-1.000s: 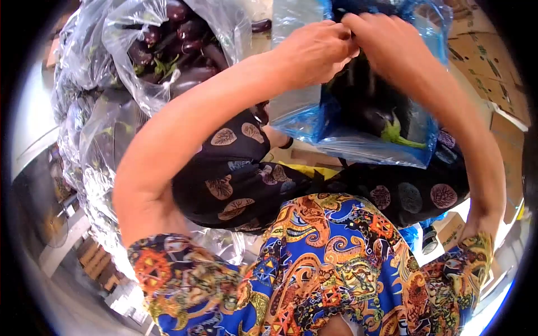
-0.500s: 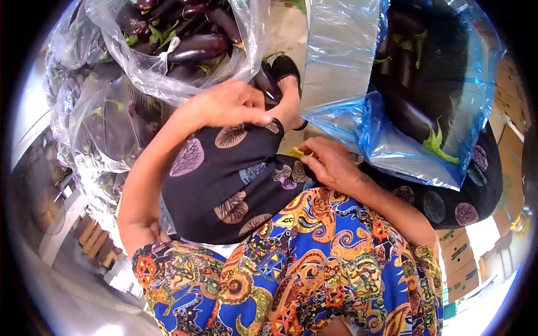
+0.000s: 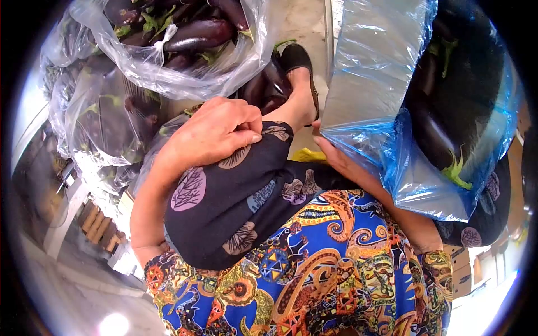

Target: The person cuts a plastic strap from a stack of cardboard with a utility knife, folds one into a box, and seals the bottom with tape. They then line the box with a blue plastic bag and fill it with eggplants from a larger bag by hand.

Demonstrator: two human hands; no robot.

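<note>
My left hand rests on the dark patterned trouser leg at my knee. Its fingers are curled and thumb and forefinger pressed together; what they hold, if anything, is hidden. My right hand is at the near left corner of the blue plastic liner, the corner between thumb and finger and part of the hand beneath the plastic. Large dark eggplants with green stems lie inside the liner. Beside my wrist, on my lap, a piece of something yellow shows.
At the upper left, an open clear plastic bag holds several eggplants. More eggplants lie between it and my shoe. Cardboard boxes stand at the lower right.
My right hand has left the yellow thing and moved up to the liner's corner. The lined container and its eggplants appear farther right. My left hand sits slightly lower in view, still curled.
</note>
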